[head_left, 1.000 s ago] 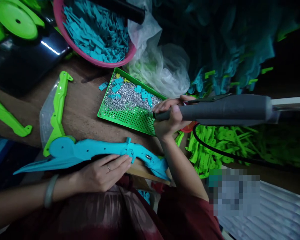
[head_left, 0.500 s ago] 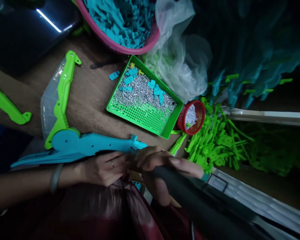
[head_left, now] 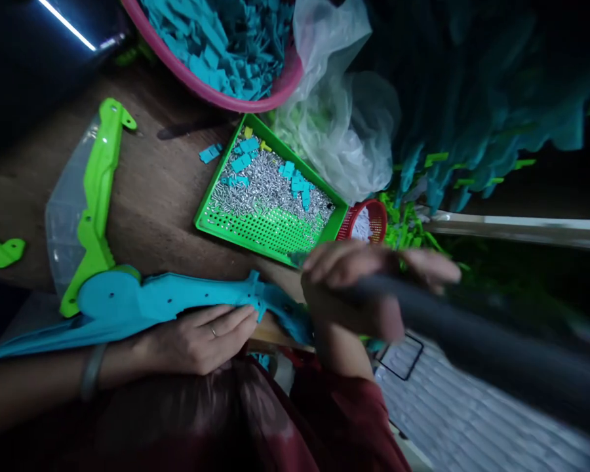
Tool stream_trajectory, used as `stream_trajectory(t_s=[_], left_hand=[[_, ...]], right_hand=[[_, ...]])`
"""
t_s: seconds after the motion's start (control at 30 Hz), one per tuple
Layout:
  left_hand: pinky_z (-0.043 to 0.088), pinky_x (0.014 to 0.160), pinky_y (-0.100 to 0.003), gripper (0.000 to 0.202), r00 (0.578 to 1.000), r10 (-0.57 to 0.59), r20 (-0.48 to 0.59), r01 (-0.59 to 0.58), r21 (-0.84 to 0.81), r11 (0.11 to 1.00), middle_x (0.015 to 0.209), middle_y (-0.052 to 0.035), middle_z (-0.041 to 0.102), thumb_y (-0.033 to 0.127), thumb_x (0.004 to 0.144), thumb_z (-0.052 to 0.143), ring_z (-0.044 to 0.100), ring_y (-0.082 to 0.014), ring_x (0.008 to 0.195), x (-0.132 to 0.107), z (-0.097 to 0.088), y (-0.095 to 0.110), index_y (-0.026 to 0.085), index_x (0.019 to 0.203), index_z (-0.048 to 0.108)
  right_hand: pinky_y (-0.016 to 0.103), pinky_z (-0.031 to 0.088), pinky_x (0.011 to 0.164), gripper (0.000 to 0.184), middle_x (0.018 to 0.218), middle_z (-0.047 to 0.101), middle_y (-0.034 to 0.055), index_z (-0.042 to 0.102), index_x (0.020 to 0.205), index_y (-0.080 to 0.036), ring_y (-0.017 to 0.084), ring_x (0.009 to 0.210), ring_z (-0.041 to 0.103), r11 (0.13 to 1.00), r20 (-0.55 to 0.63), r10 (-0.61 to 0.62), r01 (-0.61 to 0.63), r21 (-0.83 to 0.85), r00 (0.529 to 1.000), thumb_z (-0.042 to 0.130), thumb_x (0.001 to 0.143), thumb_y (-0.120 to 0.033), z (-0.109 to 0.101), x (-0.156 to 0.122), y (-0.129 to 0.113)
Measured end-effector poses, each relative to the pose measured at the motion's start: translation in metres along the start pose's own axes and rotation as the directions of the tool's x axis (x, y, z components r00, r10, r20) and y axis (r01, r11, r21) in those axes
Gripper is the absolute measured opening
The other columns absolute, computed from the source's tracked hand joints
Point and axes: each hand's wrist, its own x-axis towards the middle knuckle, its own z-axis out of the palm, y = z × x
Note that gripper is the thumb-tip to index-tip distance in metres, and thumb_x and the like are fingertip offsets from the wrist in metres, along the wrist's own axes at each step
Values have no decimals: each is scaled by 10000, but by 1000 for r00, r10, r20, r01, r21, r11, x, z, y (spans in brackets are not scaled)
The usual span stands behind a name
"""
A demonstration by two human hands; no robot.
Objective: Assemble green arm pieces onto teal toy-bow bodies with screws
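My left hand (head_left: 201, 337) grips the narrow end of a long blue plastic part (head_left: 152, 295) at the table's front edge, fingers wrapped over it near a small raised tab. That part has a round disc and several small holes. My right hand (head_left: 349, 288) is closed around a thick dark electric screwdriver (head_left: 423, 301), blurred by motion. Its narrow tip reaches the near right edge of a green perforated tray (head_left: 255, 244); I cannot tell whether they touch. Silver screws (head_left: 260, 190) lie in the tray with several small blue pieces (head_left: 299, 183).
A pink-rimmed basin (head_left: 216, 98) of blue pieces stands behind the tray. Beside it are a clear plastic bag (head_left: 349, 144) and a red basket (head_left: 381, 219). A green part with a clear panel (head_left: 96, 177) lies left. Green pieces (head_left: 406, 226) pile up at right.
My right hand has lifted the screwdriver off the blue part and moved right and up to the tray's edge. My left hand still grips the blue part. The view has shifted slightly.
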Motion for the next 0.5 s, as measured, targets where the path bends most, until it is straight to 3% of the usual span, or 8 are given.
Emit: stream_trajectory(t_s=[0.07,0.1,0.17,0.23,0.37,0.5], left_hand=[[435,1123,-334,322,1000,-27,14,26,27,999,1345,-78,640,215,996,460,546,-211,1294,2,-1,0,138,1218,680],[412,1146,-356,319,999,-40,10,40,31,999,1357,-81,631,237,1000,467,543,-217,1301,3,0,0,144,1222,677],[376,1178,-389,312,998,-55,-6,55,34,998,1370,-87,621,268,1001,486,542,-225,1308,4,0,0,148,1217,676],[369,1186,-393,296,998,-59,-29,59,31,998,1361,-90,627,260,993,507,548,-224,1306,4,1,1,136,1197,683],[372,1186,-387,287,996,-79,-30,79,7,997,1363,-111,624,215,996,494,545,-230,1315,6,-1,2,107,1179,686],[365,1187,-409,293,997,-78,-13,78,20,997,1370,-150,611,197,1001,492,538,-269,1324,9,-3,0,69,1195,672]], right_hand=[[257,438,376,163,525,380,-87,520,968,-329,124,369,432,991,-236,-117,129,38,965,516,849,-441,7,15,19],[242,407,354,128,513,348,-81,537,878,-297,116,356,396,985,-280,-147,165,43,949,496,843,-413,11,20,28],[234,383,337,203,491,320,-64,510,683,-246,109,358,376,986,-248,-124,148,80,961,482,829,-384,18,24,39],[232,384,339,247,480,323,-54,486,605,-229,106,372,388,979,-202,-120,149,137,972,492,815,-359,20,24,42],[212,411,364,169,504,369,-56,533,691,-239,96,390,407,969,-194,-161,192,156,968,522,837,-324,19,22,41],[210,363,326,79,513,374,-83,563,913,-325,102,357,367,969,-286,-191,227,97,939,570,859,-382,22,28,45]])
